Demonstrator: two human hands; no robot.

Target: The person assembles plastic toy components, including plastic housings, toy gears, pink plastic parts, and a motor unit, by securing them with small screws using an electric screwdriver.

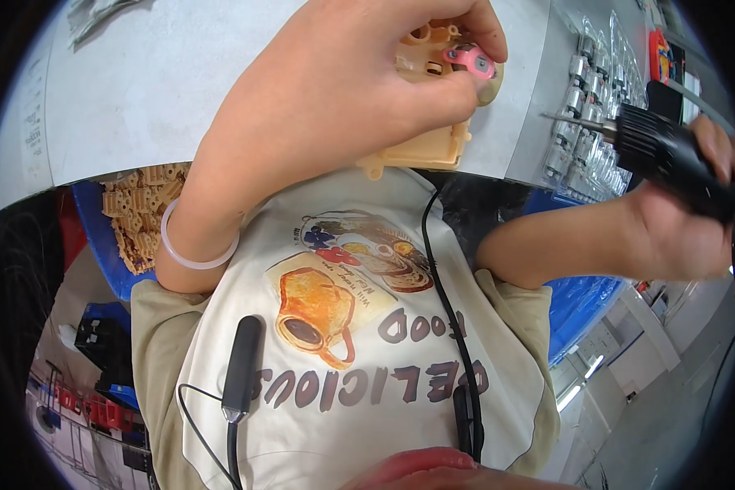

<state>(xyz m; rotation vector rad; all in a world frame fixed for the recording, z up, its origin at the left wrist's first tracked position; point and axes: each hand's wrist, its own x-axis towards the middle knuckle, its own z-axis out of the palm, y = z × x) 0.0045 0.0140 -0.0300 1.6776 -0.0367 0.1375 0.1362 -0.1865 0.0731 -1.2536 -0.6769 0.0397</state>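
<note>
At the front edge of the table, my left hand bends over a cream-yellow plastic housing. Its thumb and forefinger close around a small pink plastic part at the right side of that housing. The palm and fingers hide much of the housing's left and middle. Off to the right, my right hand is wrapped around a black electric screwdriver. The thin metal bit points left toward the housing, apart from it.
Small metal cylinders in clear plastic packaging lie at the table's right. Below the left edge, a blue bin holds many yellow plastic parts. A black cable hangs down my front. Grey crumpled material lies far left on the grey table.
</note>
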